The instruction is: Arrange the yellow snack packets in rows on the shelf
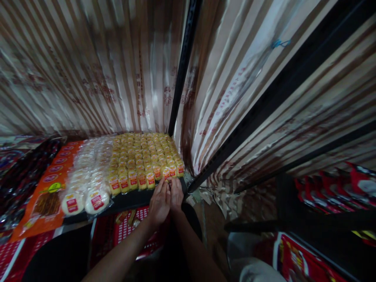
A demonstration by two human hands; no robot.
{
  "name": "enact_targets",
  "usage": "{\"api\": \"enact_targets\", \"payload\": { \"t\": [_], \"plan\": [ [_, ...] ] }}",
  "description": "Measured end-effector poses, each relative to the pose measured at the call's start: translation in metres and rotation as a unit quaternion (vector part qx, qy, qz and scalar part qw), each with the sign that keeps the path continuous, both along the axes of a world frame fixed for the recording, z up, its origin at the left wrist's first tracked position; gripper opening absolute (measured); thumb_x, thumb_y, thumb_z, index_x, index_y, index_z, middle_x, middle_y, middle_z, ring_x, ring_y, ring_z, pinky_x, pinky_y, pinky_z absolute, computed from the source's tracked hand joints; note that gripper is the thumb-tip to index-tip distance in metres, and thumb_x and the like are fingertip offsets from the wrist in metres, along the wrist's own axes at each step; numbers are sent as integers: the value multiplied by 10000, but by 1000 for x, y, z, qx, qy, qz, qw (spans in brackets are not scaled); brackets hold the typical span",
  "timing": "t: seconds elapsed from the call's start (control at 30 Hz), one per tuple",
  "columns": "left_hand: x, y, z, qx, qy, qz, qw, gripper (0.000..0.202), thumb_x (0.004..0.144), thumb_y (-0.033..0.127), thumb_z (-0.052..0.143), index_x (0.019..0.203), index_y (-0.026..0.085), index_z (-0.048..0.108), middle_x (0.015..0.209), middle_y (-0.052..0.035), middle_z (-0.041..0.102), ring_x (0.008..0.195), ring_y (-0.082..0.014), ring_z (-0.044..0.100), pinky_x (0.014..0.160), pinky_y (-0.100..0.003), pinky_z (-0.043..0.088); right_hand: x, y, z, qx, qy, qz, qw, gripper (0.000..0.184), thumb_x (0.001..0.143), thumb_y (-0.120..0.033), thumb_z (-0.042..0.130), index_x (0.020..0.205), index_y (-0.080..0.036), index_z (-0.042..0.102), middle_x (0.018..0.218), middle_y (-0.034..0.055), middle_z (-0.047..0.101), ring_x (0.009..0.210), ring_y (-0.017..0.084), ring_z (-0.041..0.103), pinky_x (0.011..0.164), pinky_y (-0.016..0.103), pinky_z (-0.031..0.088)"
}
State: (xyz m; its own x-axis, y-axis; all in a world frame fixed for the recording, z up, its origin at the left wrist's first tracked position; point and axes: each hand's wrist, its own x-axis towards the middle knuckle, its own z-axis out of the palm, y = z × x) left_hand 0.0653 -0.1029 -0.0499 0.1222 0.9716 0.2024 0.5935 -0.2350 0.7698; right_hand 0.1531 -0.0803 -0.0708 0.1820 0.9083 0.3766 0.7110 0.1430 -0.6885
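Both my hands meet at the front right edge of a dark shelf [129, 199]. My left hand [159, 203] and my right hand [176, 194] lie side by side with fingers together, their tips on a small yellow packet [166, 172] in the front row of several rows of yellow packets with red labels [141, 156]. Whether the fingers pinch that packet is hidden. To the left of the yellow rows lie clear bags of round white cakes [86, 184].
Orange flat packs [48, 192] and dark packs [20, 172] fill the shelf's left. A red plastic basket [129, 231] sits below the shelf. A striped plastic curtain [96, 70] hangs behind. Black shelf bars [182, 66] run upward. Red packs [337, 184] lie on the right shelf.
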Motion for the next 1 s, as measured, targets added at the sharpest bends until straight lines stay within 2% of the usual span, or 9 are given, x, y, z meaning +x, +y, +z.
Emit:
{"api": "enact_targets", "payload": {
  "t": [0.23, 0.43, 0.57, 0.67, 0.77, 0.87, 0.93, 1.0],
  "plan": [
    [0, -2, 0, -27, -16, 4, 1000, 445, 877, 316, 323, 1212, 103, 525, 1382, -155, 419, 1297, -236, 358, 1087, -395, 294, 0, 0, 0, -11, -12, 0, 1000, 195, 856, -180, 382, 984, -221, 523, 950, 59, 539, 915, 199, 500, 815, 320, 433],
    [0, -1, 0, -45, -10, -3, 999, 467, 898, 307, 279, 1254, 80, 478, 1420, -151, 361, 1302, -208, 349, 1091, -369, 295, 5, 3, -3, -1, -28, 18, 999, 157, 863, -200, 395, 927, -209, 538, 904, 45, 544, 856, 179, 509, 778, 298, 435],
    [1, 1, -3, -33, 10, -2, 999, 459, 903, 313, 277, 1263, 100, 465, 1418, -142, 367, 1312, -211, 332, 1094, -391, 289, 6, 6, -6, 2, -49, 5, 999, 149, 867, -224, 403, 841, -204, 548, 819, 37, 547, 791, 174, 513, 737, 289, 435],
    [2, -2, -2, -8, 5, 8, 1000, 424, 901, 297, 291, 1235, 130, 490, 1410, -130, 383, 1302, -217, 351, 1077, -392, 322, 8, 5, -5, 27, -32, 23, 999, 188, 877, -212, 373, 865, -198, 560, 846, 47, 567, 810, 171, 527, 748, 288, 447],
    [-2, -18, 2, 28, -17, 13, 999, 378, 892, 253, 296, 1155, 123, 534, 1317, -150, 476, 1237, -221, 431, 1032, -397, 377, 10, -7, 0, 86, 5, 44, 995, 204, 885, -211, 365, 913, -175, 563, 885, 70, 586, 861, 170, 543, 778, 292, 459],
    [-14, -46, 2, 27, -50, 16, 998, 333, 890, 211, 282, 1074, 144, 552, 1108, -124, 590, 1069, -188, 540, 938, -369, 447, 4, -32, 2, 107, 38, 66, 991, 187, 883, -228, 393, 915, -164, 565, 839, 69, 610, 824, 163, 573, 765, 285, 469],
    [-27, -66, -7, 19, -63, 21, 998, 298, 885, 204, 300, 1041, 168, 552, 1026, -99, 611, 979, -176, 564, 876, -353, 469, -5, -51, -3, 67, 51, 95, 992, 190, 882, -243, 402, 919, -169, 573, 825, 63, 635, 796, 158, 598, 748, 272, 475],
    [-42, -85, -23, 3, -62, 46, 997, 268, 867, 192, 330, 1013, 170, 554, 986, -95, 622, 933, -180, 573, 842, -351, 476, -18, -69, -12, -8, 43, 132, 990, 211, 881, -260, 400, 928, -171, 586, 856, 71, 658, 816, 165, 618, 759, 271, 474]
  ]
}}
